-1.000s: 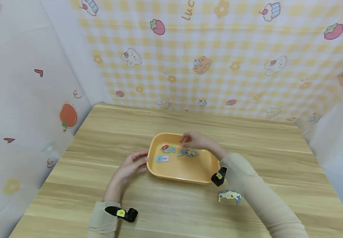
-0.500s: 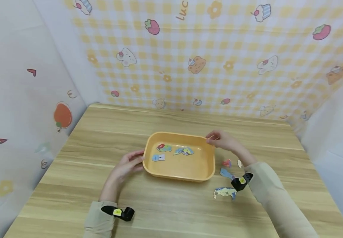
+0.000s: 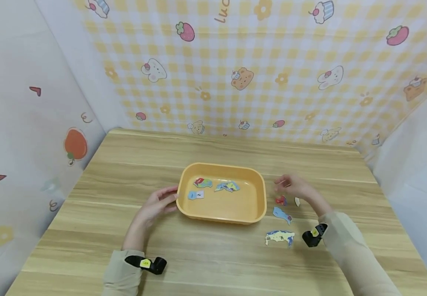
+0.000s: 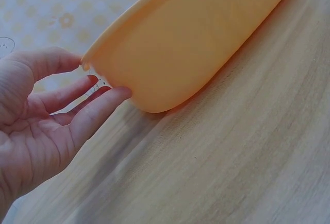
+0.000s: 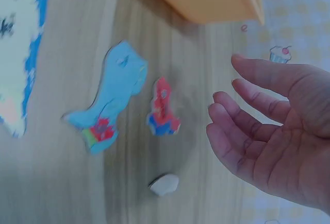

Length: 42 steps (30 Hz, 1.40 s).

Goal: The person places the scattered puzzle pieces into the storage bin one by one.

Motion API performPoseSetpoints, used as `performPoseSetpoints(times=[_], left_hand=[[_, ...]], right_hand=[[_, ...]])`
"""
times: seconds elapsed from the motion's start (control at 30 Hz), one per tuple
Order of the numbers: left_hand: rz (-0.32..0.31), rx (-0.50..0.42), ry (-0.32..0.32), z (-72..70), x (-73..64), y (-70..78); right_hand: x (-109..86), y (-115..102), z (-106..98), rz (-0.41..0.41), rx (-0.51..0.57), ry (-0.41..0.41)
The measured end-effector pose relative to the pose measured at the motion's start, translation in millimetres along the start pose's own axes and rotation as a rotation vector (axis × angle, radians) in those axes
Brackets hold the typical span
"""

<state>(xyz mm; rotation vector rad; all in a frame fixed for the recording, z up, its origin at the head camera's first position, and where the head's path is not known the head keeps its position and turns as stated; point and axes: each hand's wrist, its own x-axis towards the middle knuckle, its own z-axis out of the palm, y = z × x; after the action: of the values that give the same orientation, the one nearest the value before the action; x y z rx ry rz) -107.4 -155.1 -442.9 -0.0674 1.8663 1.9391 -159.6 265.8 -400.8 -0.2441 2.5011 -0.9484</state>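
Observation:
My left hand (image 3: 158, 204) touches the left end of a yellow-orange plastic tray (image 3: 217, 219); in the left wrist view its fairly straight digits meet the rim and outer wall. Inside the tray lie flat printed puzzle pieces: a red-and-green one (image 3: 204, 183), a blue-and-yellow one (image 3: 228, 186) and a blue-and-white one (image 3: 196, 195). To the right of the tray, my right hand (image 3: 295, 187) hovers with loosely bent fingers and holds nothing. Near it lie a red-and-blue piece (image 5: 163, 108), a small pale piece (image 5: 165, 184) and a light blue piece (image 5: 116, 90).
A larger cream-and-blue piece (image 3: 280, 237) lies on the wood-grain table (image 3: 206, 263), toward the front right. Behind the table hangs a yellow checked cloth (image 3: 198, 53), with white printed cloths at both sides. Each wrist wears a black camera band (image 3: 146, 264).
My right hand has moved right from over the tray, past its right rim, to above the table, uncovering the loose pieces there. My left hand stays at the tray. The head view shifts slightly.

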Motion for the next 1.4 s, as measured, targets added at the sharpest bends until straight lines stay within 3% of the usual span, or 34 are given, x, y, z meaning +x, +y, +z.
performPoseSetpoints(times=[0.23, 0.43, 0.67, 1.03, 1.2, 1.4], left_hand=[[-0.003, -0.019, 0.002, 1.7, 1.2, -1.1], [-0.005, -0.018, 0.007, 1.5, 1.6, 0.7], [-0.013, -0.008, 0.001, 2.2, 0.9, 0.6], [-0.020, -0.023, 0.009, 1.6, -0.6, -0.2], [-0.008, -0.026, 0.000, 0.6, -1.4, -0.9], [-0.010, -0.019, 0.007, 0.0, -0.5, -1.6]], right_hand=[[-3.9, 17.1, 1.4, -0.018, -0.047, 0.001], [-1.8, 19.2, 9.5, 0.043, -0.067, 0.002], [-1.5, 18.5, 11.8, 0.018, -0.057, -0.008], [-1.8, -8.7, -13.9, -0.079, -0.078, -0.052], [-1.1, -26.0, -24.1, -0.066, -0.123, -0.032], [0.2, -45.5, -31.2, -0.041, -0.101, -0.034]])
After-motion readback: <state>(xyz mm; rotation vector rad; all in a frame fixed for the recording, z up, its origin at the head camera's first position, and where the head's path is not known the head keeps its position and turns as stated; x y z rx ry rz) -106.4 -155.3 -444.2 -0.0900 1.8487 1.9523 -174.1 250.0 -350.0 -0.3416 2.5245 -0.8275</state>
